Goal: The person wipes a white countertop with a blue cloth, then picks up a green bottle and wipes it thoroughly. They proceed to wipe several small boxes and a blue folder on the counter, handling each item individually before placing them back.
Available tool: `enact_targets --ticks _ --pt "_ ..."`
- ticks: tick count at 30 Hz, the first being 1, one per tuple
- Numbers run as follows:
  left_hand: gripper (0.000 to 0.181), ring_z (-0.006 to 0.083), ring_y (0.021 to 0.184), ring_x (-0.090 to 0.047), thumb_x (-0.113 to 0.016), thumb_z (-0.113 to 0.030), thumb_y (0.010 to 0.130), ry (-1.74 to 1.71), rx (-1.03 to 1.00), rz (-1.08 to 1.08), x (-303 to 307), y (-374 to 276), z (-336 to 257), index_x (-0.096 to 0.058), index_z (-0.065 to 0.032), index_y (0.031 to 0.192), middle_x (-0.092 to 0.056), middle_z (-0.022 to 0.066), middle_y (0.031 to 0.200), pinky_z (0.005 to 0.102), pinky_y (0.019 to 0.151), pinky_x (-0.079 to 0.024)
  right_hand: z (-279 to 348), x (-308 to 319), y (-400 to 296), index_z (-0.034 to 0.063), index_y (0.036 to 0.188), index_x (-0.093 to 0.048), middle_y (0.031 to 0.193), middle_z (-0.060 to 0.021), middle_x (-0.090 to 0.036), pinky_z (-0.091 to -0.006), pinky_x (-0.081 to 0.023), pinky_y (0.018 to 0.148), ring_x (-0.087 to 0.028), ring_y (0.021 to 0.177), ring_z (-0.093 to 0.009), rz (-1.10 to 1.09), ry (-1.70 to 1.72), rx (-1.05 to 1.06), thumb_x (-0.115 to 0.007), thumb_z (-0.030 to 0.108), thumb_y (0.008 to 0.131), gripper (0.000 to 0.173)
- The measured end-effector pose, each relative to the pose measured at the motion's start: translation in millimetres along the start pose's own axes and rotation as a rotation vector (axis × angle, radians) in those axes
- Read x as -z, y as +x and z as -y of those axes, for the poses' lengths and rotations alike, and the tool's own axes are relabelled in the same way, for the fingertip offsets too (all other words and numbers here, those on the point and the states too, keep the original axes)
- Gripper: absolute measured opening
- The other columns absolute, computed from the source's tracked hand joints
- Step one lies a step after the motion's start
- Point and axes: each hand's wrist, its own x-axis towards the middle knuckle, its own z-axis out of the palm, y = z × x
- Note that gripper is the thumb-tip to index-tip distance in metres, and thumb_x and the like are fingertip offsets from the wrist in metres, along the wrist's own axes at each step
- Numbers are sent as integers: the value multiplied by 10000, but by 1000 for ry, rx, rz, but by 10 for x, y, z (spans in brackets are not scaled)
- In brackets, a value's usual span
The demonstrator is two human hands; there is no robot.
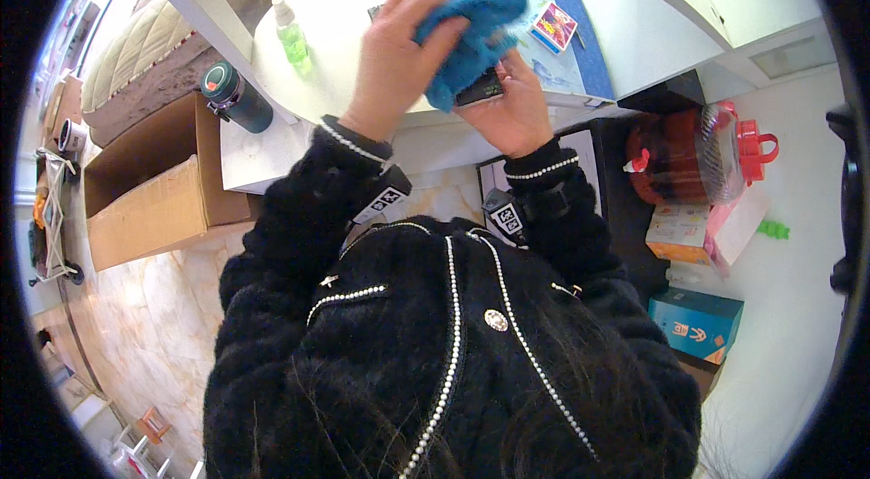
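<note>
My left hand [401, 57] grips a bunched blue cloth [469, 51] over the white tabletop [340, 3]. Under the cloth, my right hand [510, 108] holds a small dark flat object [481, 90]. The cloth hides much of that object, so its exact kind cannot be told. Another dark edge [374, 13] peeks out behind my left hand. A spray bottle of green liquid [292, 37] stands left of that hand. Beyond my right hand, a small printed box [554, 27] rests on a large blue patterned folder or book [578, 68].
A dark insulated bottle [238, 98] stands on a lower white surface [262, 153], near an open cardboard box [149, 207]. At right are a large red-lidded jar of red liquid [680, 153], a carton [680, 227] and a teal box [697, 322]. A white frame post [197, 17] rises at left.
</note>
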Motion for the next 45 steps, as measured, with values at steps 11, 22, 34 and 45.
enact_targets --ticks 11,22,34,45 --pt "221 282 890 -645 -717 -105 786 -68 -26 656 200 -252 -219 -673 -57 997 -646 109 928 348 797 -519 95 -122 -11 50 1405 -410 1336 -176 -532 -440 -437 1041 -541 1173 -284 -153 -223 82 -307 353 1037 487" --pt "222 270 829 -643 -655 -275 874 230 -118 351 -71 -106 -194 -653 -116 1029 -631 106 957 381 724 -528 7 0 -28 34 1370 -463 1210 -120 -616 -412 -481 952 -596 1082 -240 -108 -50 64 -334 415 1019 533" --pt "255 179 714 -663 -658 -221 885 -181 311 113 328 73 -2 -663 -46 1069 -689 107 832 282 654 -530 82 153 66 44 1188 -542 1074 -78 -640 -359 -544 828 -618 971 -209 -23 -69 -103 -518 329 993 346" --pt "206 283 876 -639 -706 -119 810 -183 -17 612 54 -443 -270 -658 -48 998 -628 115 967 348 784 -513 115 103 70 -5 1158 -542 853 -50 -571 -257 -506 573 -573 720 -141 -116 -252 71 -444 476 999 517"
